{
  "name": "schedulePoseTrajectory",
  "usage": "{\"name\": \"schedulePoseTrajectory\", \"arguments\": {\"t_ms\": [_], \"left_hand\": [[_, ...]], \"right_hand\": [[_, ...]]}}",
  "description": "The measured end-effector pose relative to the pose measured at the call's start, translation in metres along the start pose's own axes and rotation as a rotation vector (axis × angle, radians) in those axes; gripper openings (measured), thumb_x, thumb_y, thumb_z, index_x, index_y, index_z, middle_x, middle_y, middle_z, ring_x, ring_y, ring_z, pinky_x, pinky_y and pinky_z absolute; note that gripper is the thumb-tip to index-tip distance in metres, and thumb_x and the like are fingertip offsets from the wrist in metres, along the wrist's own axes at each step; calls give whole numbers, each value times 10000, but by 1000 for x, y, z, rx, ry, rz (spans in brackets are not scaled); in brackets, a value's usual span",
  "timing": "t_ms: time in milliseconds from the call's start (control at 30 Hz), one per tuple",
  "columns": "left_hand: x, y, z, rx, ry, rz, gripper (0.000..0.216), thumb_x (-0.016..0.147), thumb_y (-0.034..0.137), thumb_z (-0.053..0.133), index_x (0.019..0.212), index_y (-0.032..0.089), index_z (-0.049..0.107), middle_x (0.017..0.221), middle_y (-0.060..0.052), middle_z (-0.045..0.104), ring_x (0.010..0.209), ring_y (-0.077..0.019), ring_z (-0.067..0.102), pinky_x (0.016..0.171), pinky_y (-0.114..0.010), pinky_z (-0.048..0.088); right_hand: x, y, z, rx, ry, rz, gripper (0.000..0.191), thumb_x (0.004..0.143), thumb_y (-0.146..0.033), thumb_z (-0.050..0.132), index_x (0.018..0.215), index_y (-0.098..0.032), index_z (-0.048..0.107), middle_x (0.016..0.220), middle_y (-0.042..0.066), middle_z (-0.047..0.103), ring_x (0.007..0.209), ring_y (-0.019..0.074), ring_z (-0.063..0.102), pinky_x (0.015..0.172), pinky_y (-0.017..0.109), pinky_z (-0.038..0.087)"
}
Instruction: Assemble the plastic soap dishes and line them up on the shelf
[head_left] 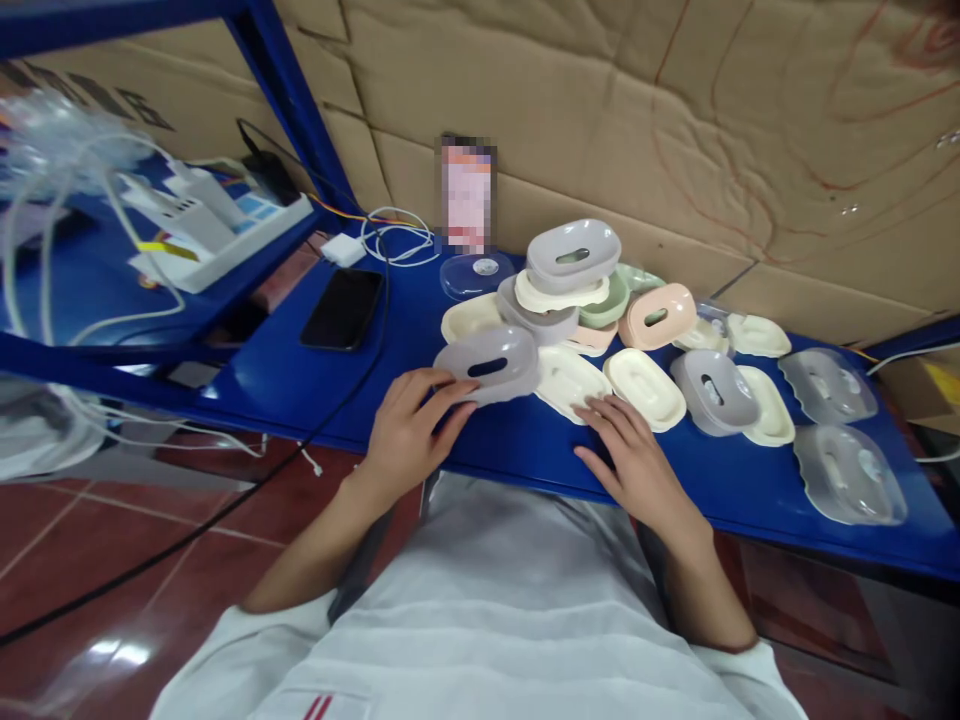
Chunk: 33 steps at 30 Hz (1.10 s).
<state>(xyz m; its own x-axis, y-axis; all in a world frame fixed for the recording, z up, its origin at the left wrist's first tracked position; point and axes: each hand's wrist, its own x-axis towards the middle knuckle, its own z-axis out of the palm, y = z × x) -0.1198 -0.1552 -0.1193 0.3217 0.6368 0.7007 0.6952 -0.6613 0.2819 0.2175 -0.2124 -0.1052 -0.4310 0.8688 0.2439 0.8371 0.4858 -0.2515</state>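
Note:
My left hand (416, 425) has its fingers and thumb on the near left edge of a grey oval soap dish (517, 372) with a dark slot in its base. My right hand (626, 445) rests its fingertips at the near edge of a cream dish piece (564, 380), thumb apart. Right of that piece lies another cream oval piece (646, 385). Behind my hands is a pile of dish parts, with a grey dish (592, 240) on top, a peach dish (671, 305) to the right and a green part (611, 300) partly hidden.
The dishes lie on a blue shelf (345, 400). At right are another grey dish (716, 400) and clear covers (847, 480). On the left lie a black phone (343, 308), a cable (397, 240) and a power strip (240, 245). A pixelated screen (469, 195) stands against cardboard (585, 120).

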Motion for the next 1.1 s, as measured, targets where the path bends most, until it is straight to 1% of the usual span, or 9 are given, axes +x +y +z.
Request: {"name": "schedulePoseTrajectory", "arguments": {"t_ms": [167, 267, 367, 467, 633, 700, 800, 933, 1100], "left_hand": [[-2, 1, 1, -95, -141, 20, 195, 1099, 199, 633, 1284, 209, 694, 1269, -116, 730, 1199, -287, 687, 1026, -445, 561], [-1, -1, 4, -107, -239, 18, 206, 1112, 215, 601, 1300, 193, 684, 1347, -131, 712, 1292, -306, 658, 1091, -475, 553], [-1, -2, 5, -78, -278, 17, 231, 1112, 225, 597, 1325, 186, 677, 1389, -139, 700, 1341, -325, 637, 1118, -494, 548], [-2, -2, 6, -58, -271, 22, 225, 1109, 217, 599, 1316, 188, 684, 1375, -136, 707, 1326, -328, 643, 1103, -494, 555], [-4, -1, 6, 32, -168, 79, 204, 1086, 263, 679, 1276, 194, 708, 1168, -116, 741, 1065, -297, 684, 947, -452, 593], [-4, -1, 6, 56, -154, 72, 199, 1077, 267, 697, 1261, 193, 714, 1135, -113, 739, 1026, -294, 681, 919, -447, 596], [-3, -1, 6, 60, -161, 45, 200, 1076, 252, 690, 1263, 188, 716, 1179, -130, 733, 1076, -308, 689, 946, -460, 601], [-4, -2, 7, 32, -160, 7, 216, 1087, 235, 664, 1295, 194, 710, 1361, -157, 717, 1243, -336, 690, 1041, -504, 596], [-6, -3, 7, -121, -211, 56, 305, 1110, 228, 632, 1412, 254, 675, 1424, -94, 742, 1362, -286, 683, 1161, -482, 574]], "right_hand": [[-3, 8, 7, 123, 105, -27, 246, 1099, -368, 670, 1316, -254, 653, 1359, 121, 724, 1486, 334, 592, 1207, 560, 544], [-7, 12, 10, 109, 200, -28, 184, 1070, -386, 725, 1180, -249, 670, 1317, 128, 726, 1389, 339, 664, 1144, 550, 568], [-8, 13, 10, 45, 254, -17, 240, 1079, -376, 712, 1287, -259, 683, 1397, 142, 700, 1399, 346, 652, 1157, 556, 548], [-6, 10, 9, 31, 198, -40, 360, 1097, -344, 683, 1445, -262, 646, 1485, 146, 672, 1456, 344, 606, 1199, 554, 515], [-6, 4, 6, 82, 171, -144, 241, 1073, -283, 728, 1314, -272, 727, 1219, 64, 801, 1231, 285, 709, 1070, 465, 559], [-6, 4, 5, 76, 174, -143, 259, 1062, -316, 753, 1317, -272, 727, 1205, 64, 805, 1177, 281, 722, 1038, 463, 558], [-5, 4, 5, 59, 162, -121, 331, 1058, -357, 760, 1376, -278, 708, 1308, 88, 778, 1276, 308, 696, 1087, 499, 549], [-5, 5, 6, 95, 152, -106, 452, 1072, -337, 735, 1512, -309, 635, 1481, 119, 690, 1415, 324, 643, 1177, 545, 547], [-9, 2, 5, 250, 113, -59, 670, 1085, -320, 706, 1697, -372, 437, 1756, 132, 421, 1566, 317, 538, 1245, 517, 552]]}}
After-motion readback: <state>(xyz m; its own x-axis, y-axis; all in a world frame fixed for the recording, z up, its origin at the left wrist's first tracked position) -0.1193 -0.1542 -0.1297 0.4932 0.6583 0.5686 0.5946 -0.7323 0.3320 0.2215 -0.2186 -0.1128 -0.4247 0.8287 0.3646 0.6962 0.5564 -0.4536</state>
